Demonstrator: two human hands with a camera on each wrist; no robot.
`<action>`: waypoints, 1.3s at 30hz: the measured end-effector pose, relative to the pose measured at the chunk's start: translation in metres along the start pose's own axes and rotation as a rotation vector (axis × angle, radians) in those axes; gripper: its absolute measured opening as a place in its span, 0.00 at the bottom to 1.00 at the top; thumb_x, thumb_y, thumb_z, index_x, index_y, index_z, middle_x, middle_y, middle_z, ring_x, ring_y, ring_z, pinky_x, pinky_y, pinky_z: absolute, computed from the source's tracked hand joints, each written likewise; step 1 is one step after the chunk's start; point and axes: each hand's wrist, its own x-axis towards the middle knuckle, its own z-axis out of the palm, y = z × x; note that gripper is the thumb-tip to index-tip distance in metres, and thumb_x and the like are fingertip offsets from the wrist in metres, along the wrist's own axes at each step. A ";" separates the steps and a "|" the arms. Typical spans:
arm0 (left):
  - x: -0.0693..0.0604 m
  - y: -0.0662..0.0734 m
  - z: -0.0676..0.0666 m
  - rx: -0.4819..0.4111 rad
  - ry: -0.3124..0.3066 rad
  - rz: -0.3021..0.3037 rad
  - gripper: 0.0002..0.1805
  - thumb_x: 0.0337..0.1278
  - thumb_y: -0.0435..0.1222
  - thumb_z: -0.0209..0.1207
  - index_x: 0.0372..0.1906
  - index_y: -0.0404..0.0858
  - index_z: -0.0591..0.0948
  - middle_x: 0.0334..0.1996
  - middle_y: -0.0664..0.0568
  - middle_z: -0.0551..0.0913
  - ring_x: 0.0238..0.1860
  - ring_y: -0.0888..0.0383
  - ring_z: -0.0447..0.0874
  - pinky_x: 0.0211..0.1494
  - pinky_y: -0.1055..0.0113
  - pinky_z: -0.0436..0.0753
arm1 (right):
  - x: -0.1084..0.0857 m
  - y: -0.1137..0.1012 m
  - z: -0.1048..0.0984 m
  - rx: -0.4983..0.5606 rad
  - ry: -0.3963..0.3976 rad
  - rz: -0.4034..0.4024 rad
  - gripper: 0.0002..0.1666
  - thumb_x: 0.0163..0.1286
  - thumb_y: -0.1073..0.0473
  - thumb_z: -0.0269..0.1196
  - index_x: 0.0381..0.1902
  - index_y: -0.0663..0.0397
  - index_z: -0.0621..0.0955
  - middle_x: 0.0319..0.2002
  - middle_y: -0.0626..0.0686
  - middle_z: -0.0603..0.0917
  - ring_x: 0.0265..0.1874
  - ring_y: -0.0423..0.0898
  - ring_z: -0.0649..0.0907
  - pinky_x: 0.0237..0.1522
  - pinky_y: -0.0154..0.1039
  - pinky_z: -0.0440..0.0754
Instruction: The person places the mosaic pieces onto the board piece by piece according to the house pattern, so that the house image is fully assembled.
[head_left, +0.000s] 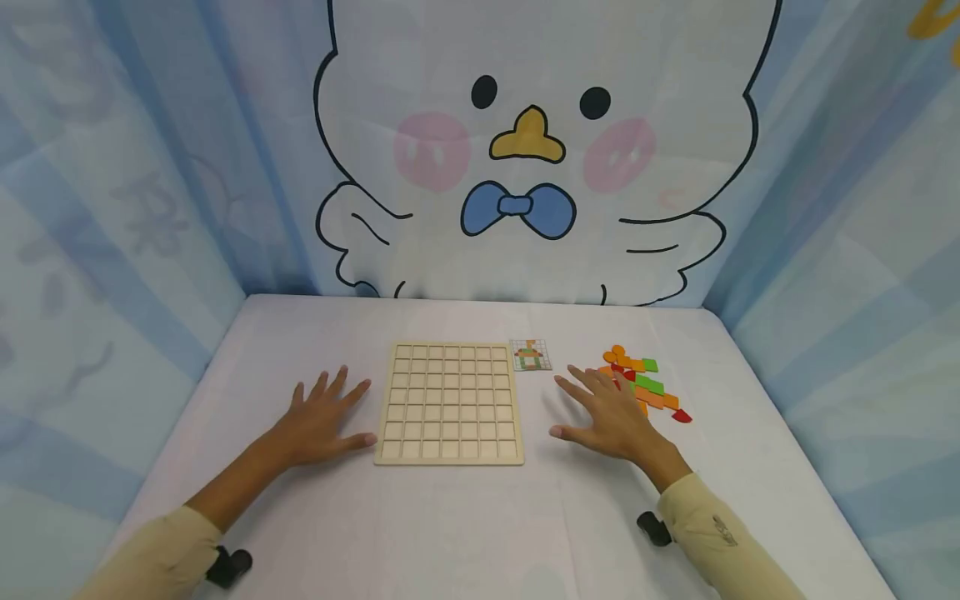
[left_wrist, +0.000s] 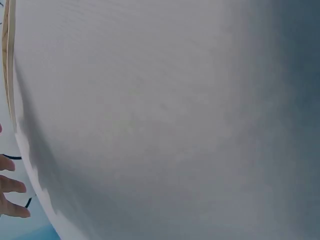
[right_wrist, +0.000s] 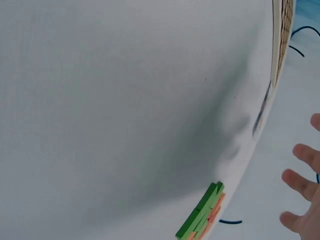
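Observation:
In the head view a square wooden grid board (head_left: 452, 404) lies mid-table, its cells bare. The left hand (head_left: 318, 425), fingers spread and holding nothing, is beside its left edge; fingertips (left_wrist: 14, 197) show at the left of the left wrist view. To the board's right the right hand (head_left: 611, 412) hovers with spread fingers, partly covering a cluster of orange, green and red pieces (head_left: 649, 384). Green and orange pieces (right_wrist: 202, 212) appear low in the right wrist view, the right hand (right_wrist: 307, 185) at its edge. A small pattern card (head_left: 531, 355) touches or nearly touches the board's upper right corner.
A white-covered table (head_left: 465, 533) carries everything. Behind it hangs a curtain (head_left: 525, 267) with a cartoon figure, and blue-white curtains (head_left: 97, 250) stand on both sides. Black devices (head_left: 228, 567) are at both wrists.

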 end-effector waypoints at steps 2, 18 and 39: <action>0.003 0.003 0.001 -0.001 -0.007 0.012 0.51 0.57 0.70 0.55 0.76 0.41 0.65 0.75 0.27 0.56 0.72 0.21 0.55 0.65 0.20 0.54 | -0.004 0.004 0.000 0.009 0.009 0.002 0.51 0.61 0.22 0.59 0.75 0.39 0.68 0.76 0.55 0.66 0.73 0.62 0.67 0.70 0.72 0.56; 0.006 0.025 0.009 -0.006 -0.178 -0.032 0.58 0.53 0.73 0.53 0.76 0.35 0.62 0.76 0.24 0.52 0.73 0.19 0.50 0.62 0.19 0.57 | -0.032 0.043 0.004 0.209 0.027 0.103 0.43 0.64 0.35 0.67 0.70 0.52 0.74 0.70 0.59 0.74 0.70 0.62 0.71 0.67 0.67 0.67; 0.015 0.030 0.001 0.003 -0.204 -0.032 0.57 0.55 0.72 0.53 0.76 0.34 0.62 0.75 0.24 0.52 0.73 0.19 0.49 0.61 0.20 0.60 | -0.059 0.099 0.002 0.424 0.034 0.289 0.35 0.70 0.46 0.66 0.68 0.57 0.74 0.60 0.64 0.80 0.56 0.62 0.79 0.57 0.64 0.78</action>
